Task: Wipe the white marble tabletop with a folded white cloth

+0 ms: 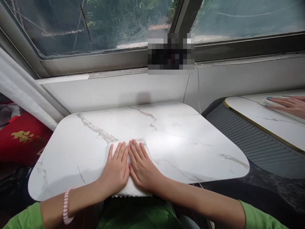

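A white cloth (133,188) with a scalloped edge lies flat at the near edge of a white marbled tabletop (181,127). My left hand (116,168) presses on its left part with the fingers stretched forward, and a pink coil band (66,206) circles that wrist. Beside it my right hand (143,167) lies flat on the right part of the cloth. The two hands nearly meet in the middle, thumbs close together. Part of the cloth is hidden beneath them.
At the right, another person's hand (289,105) rests on a white cloth on a second marbled table (252,108). Behind my table run a white wall (107,90) and a window. A curtain (23,82) and a red bag (23,136) are at the left. A cable (198,86) hangs behind.
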A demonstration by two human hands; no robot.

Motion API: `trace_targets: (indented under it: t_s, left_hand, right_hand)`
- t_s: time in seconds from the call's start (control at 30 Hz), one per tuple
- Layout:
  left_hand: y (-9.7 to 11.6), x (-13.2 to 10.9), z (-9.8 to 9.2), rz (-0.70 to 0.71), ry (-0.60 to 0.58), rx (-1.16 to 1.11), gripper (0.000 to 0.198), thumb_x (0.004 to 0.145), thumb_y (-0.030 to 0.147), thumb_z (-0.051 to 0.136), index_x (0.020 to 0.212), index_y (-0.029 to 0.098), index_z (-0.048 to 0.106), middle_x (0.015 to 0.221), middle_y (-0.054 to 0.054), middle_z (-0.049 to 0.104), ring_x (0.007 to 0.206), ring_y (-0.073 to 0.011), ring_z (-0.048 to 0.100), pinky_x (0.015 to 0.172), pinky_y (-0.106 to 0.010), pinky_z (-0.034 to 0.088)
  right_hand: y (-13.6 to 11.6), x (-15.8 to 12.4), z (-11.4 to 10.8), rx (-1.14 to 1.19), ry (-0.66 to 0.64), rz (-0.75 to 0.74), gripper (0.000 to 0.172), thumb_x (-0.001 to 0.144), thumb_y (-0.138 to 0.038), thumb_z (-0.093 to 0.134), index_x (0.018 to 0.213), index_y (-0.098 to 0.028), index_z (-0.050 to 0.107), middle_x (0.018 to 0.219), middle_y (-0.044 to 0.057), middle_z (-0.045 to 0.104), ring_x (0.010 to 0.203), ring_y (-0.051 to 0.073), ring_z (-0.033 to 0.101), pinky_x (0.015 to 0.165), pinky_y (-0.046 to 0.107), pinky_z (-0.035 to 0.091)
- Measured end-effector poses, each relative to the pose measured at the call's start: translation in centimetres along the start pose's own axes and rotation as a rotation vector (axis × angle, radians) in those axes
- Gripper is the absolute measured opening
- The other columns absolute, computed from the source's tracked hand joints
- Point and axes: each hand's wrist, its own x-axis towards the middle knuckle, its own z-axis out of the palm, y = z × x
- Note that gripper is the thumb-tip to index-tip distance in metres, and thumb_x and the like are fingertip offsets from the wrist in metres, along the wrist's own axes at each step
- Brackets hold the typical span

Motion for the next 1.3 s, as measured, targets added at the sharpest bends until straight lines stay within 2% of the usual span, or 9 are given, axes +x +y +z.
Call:
trace_targets:
  t_s: [0.23, 0.43, 0.5, 0.57, 0.7, 0.8, 0.9, 1.07, 1.3]
  left_hand:
    - [-0.2, 0.6, -0.1, -0.054, -0.033, -0.039, 0.053, 0.095, 0.027, 0.026, 0.143, 0.003, 0.03, 0.15, -0.013, 0.025, 0.14, -0.0264, 0.016, 0.115, -0.05, 0.011]
    - [-0.8, 1.8, 0.5, -0.101, -0.031, -0.037, 0.053, 0.094, 0.026, 0.026, 0.141, 0.002, 0.032, 0.149, -0.015, 0.028, 0.14, -0.0266, 0.019, 0.115, -0.05, 0.01]
    - [-2.0, 2.9, 1.1, -0.13, -0.021, -0.041, 0.052, 0.093, 0.025, 0.026, 0.14, 0.002, 0.034, 0.148, -0.015, 0.03, 0.139, -0.0261, 0.02, 0.115, -0.05, 0.009]
    - [-4.1, 4.5, 1.7, -0.166, -0.014, -0.059, 0.052, 0.092, 0.023, 0.027, 0.138, 0.003, 0.035, 0.147, -0.015, 0.033, 0.139, -0.0247, 0.023, 0.115, -0.049, 0.009]
    - [-10.1, 8.7, 2.7, -0.228, 0.025, -0.132, 0.05, 0.09, 0.024, 0.03, 0.137, 0.009, 0.037, 0.145, -0.011, 0.039, 0.136, -0.0191, 0.029, 0.115, -0.042, 0.013]
    - [-14.5, 11.5, 3.2, -0.272, 0.054, -0.147, 0.047, 0.091, 0.023, 0.029, 0.135, 0.013, 0.039, 0.144, -0.008, 0.041, 0.134, -0.0173, 0.031, 0.115, -0.041, 0.013]
    - [-17.5, 13.4, 3.4, -0.275, 0.049, -0.127, 0.045, 0.091, 0.021, 0.028, 0.134, 0.014, 0.04, 0.143, -0.008, 0.041, 0.134, -0.0173, 0.032, 0.115, -0.041, 0.013]
    - [-19.2, 14.7, 3.8, -0.278, 0.022, -0.127, 0.046, 0.092, 0.022, 0.027, 0.135, 0.013, 0.039, 0.143, -0.008, 0.041, 0.135, -0.0168, 0.03, 0.115, -0.041, 0.012]
    - [-18.7, 14.3, 4.0, -0.305, 0.041, -0.142, 0.046, 0.092, 0.024, 0.029, 0.136, 0.013, 0.04, 0.146, -0.008, 0.038, 0.136, -0.0176, 0.028, 0.115, -0.043, 0.009]
  right_hand:
    - [1.4, 0.9, -0.3, 0.133, -0.072, -0.021, 0.059, 0.09, -0.024, 0.034, 0.143, 0.0, 0.026, 0.148, 0.019, 0.029, 0.141, 0.028, 0.014, 0.113, 0.053, 0.022]
    - [2.5, 2.2, 0.6, 0.15, -0.074, -0.022, 0.057, 0.088, -0.023, 0.032, 0.141, 0.0, 0.032, 0.146, 0.019, 0.033, 0.14, 0.028, 0.019, 0.113, 0.053, 0.02]
    - [3.4, 3.6, 1.4, 0.145, -0.076, -0.022, 0.057, 0.088, -0.023, 0.032, 0.14, 0.001, 0.034, 0.145, 0.019, 0.035, 0.139, 0.028, 0.022, 0.113, 0.053, 0.02]
    - [4.4, 5.8, 2.5, 0.141, -0.073, -0.004, 0.057, 0.087, -0.023, 0.031, 0.139, 0.002, 0.035, 0.145, 0.02, 0.036, 0.138, 0.028, 0.025, 0.113, 0.051, 0.018]
    - [6.3, 12.1, 5.1, 0.127, -0.048, 0.067, 0.057, 0.088, -0.023, 0.031, 0.139, 0.002, 0.035, 0.145, 0.019, 0.036, 0.136, 0.029, 0.027, 0.113, 0.049, 0.017]
    - [7.4, 16.8, 6.9, 0.109, 0.009, 0.121, 0.056, 0.087, -0.022, 0.032, 0.137, 0.001, 0.037, 0.145, 0.019, 0.036, 0.138, 0.031, 0.022, 0.112, 0.048, 0.017]
    - [8.3, 20.1, 8.4, 0.116, 0.071, 0.169, 0.053, 0.087, -0.023, 0.033, 0.135, 0.0, 0.042, 0.141, 0.02, 0.041, 0.136, 0.032, 0.024, 0.11, 0.049, 0.017]
    - [9.5, 22.0, 9.4, 0.165, 0.035, 0.187, 0.054, 0.088, -0.022, 0.031, 0.137, -0.001, 0.039, 0.142, 0.017, 0.041, 0.134, 0.027, 0.031, 0.11, 0.045, 0.017]
    - [9.5, 21.3, 8.6, 0.15, -0.039, 0.179, 0.055, 0.091, -0.024, 0.03, 0.14, 0.0, 0.034, 0.147, 0.016, 0.034, 0.137, 0.025, 0.025, 0.113, 0.041, 0.013]
